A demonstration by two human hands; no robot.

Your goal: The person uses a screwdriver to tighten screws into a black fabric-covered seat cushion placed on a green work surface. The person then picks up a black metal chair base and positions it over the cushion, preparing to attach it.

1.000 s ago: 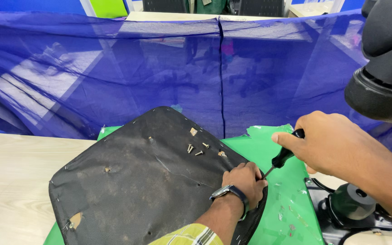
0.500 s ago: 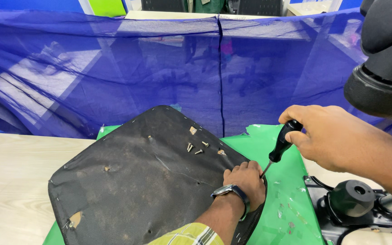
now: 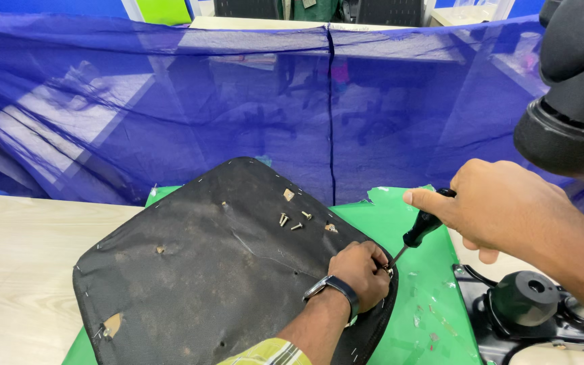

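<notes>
Right hand (image 3: 501,206) is clenched round the black handle of a screwdriver (image 3: 422,230); shaft slants down and left, tip at the right edge of the seat pad (image 3: 224,270). Left hand (image 3: 361,270) is closed on that same edge, fingers pinching at the fabric right where the tip lands; what is pinched is too small to tell. Watch on the left wrist.

Risks, as judged:
- Tip sits touching or just beside the left fingertips. A slip off the edge would drive it into them.
- Pad overhangs the green sheet (image 3: 427,304) on the right and is held only by the left hand; a hard push could shift it.
- Three loose screws (image 3: 292,220) lie on the sloping underside, up-left of the left hand; a jolt could roll them off.

Position: pad lies underside up on the table (image 3: 15,270), in front of the blue mesh (image 3: 170,108). Chair mechanism (image 3: 528,304) sits just right of it, below the right forearm.
</notes>
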